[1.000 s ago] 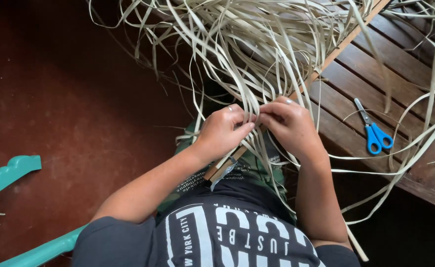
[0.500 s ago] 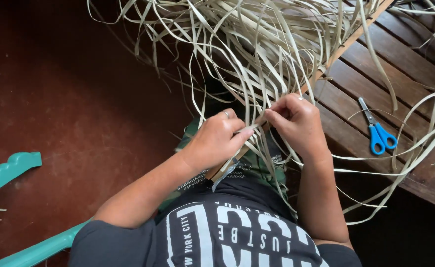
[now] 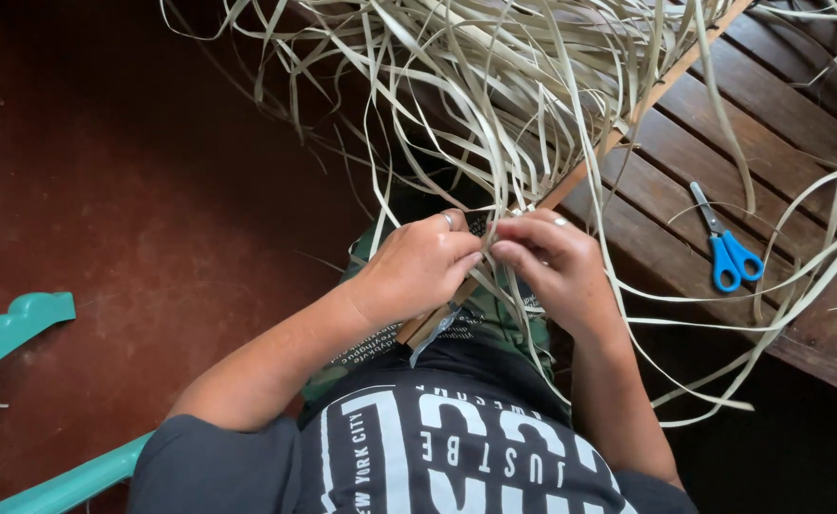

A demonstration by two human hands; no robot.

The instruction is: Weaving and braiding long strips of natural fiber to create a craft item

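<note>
My left hand (image 3: 418,266) and my right hand (image 3: 547,262) meet fingertip to fingertip over my lap, both pinching thin pale straw strips (image 3: 495,124). The strips fan out in a loose tangle from a long wooden stick (image 3: 628,124) that runs from my lap up to the upper right. Rings show on a finger of each hand. Exactly where the fingers grip is partly hidden by the strips.
Blue-handled scissors (image 3: 728,247) lie on a dark slatted wooden bench (image 3: 780,143) at the right. The floor (image 3: 133,190) is dark red. A turquoise chair part (image 3: 14,328) sticks in from the left edge, and another (image 3: 76,481) at the bottom left.
Both hands stay joined on the strips with small finger shifts. The view has tilted slightly, so the hands sit a little lower and further right in the frame.
</note>
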